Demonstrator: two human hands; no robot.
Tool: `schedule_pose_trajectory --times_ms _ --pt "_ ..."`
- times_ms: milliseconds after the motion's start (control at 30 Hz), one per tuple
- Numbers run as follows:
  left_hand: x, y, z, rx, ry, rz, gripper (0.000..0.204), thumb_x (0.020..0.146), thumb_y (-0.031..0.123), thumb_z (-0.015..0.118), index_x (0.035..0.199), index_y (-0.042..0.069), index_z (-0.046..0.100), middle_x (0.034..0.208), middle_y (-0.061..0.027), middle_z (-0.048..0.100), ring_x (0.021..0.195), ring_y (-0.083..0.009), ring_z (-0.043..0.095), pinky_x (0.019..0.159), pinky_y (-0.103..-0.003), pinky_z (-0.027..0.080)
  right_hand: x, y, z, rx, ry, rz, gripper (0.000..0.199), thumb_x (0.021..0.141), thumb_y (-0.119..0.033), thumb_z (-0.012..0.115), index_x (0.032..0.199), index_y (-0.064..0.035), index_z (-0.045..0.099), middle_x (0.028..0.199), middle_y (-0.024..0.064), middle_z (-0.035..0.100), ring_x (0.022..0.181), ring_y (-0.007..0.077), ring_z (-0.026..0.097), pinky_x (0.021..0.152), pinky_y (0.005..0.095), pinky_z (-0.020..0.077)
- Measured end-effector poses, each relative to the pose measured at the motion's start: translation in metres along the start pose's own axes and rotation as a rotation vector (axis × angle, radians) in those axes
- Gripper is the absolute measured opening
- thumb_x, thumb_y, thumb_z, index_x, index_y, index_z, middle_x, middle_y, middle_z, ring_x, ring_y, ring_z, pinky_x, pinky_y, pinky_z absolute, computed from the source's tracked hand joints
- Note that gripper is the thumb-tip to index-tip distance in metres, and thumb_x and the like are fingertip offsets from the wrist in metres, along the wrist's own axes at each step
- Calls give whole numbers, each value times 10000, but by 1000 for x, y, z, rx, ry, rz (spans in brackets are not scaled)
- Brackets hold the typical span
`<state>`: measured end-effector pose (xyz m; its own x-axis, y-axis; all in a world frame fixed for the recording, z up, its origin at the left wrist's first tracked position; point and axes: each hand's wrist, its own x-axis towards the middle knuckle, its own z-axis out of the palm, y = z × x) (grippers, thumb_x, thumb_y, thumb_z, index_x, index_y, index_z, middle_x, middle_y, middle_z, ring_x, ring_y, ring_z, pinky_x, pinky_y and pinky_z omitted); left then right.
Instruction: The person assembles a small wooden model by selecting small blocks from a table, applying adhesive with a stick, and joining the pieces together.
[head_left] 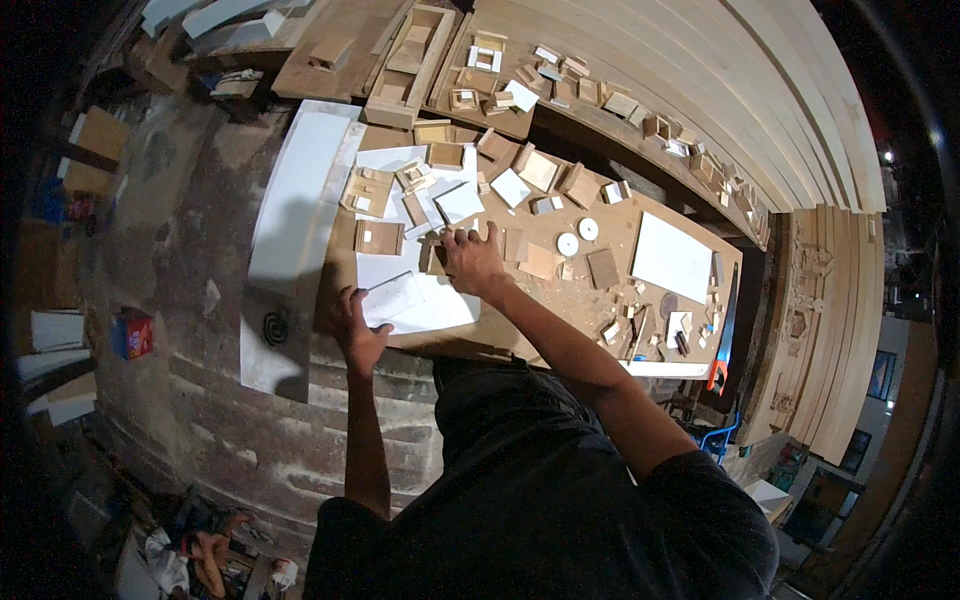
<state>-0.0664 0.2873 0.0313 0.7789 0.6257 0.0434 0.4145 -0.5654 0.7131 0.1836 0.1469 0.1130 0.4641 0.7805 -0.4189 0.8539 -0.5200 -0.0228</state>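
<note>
My right hand (474, 264) reaches over the middle of the work table, its fingers bent around a small brown wooden piece (433, 260); the hand hides part of that piece. At the table's near left edge is my left hand (361, 335), its thumb and fingers spread beside the corner of a white rectangular panel (394, 300). That panel lies on a larger white sheet (445, 309). Just beyond the left hand sits a flat wooden block with a small white piece on it (379, 238). A white square panel (459, 202) lies beyond the right hand.
Small wooden boxes (446, 155) crowd the table's far side. Two white discs (568, 244), a white board (672, 255) and scattered offcuts lie rightward. A handsaw (725, 335) rests along the right edge. Long timber boards (700, 80) are stacked behind. A white board (290, 215) stands left.
</note>
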Motion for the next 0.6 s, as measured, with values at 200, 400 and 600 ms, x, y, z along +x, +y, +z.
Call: schedule_pose_trajectory --times_ms 200,400,600 --pt "3 25 -3 55 -75 -267 1104 492 161 934 1437 38 377 1378 -255 456 1340 -432 376 1115 -565 297 5 -9 19 17 5 36 777 782 -347 757 1410 -60 400 1280 154 563 1210 311 563 1093 666 219" --pt "-60 6 43 191 390 -248 1017 613 329 900 1396 -67 387 1361 -279 440 1267 -460 415 1081 -573 307 15 -23 31 35 31 56 732 798 -318 743 1389 -52 401 1282 151 551 1229 310 539 1112 643 209" --pt "-60 -4 56 31 531 -531 778 741 286 853 1319 -50 456 1294 -242 485 1178 -387 519 945 -473 465 16 -24 38 94 102 91 692 801 -279 714 1383 -67 407 1233 153 559 1195 314 565 1089 634 223"
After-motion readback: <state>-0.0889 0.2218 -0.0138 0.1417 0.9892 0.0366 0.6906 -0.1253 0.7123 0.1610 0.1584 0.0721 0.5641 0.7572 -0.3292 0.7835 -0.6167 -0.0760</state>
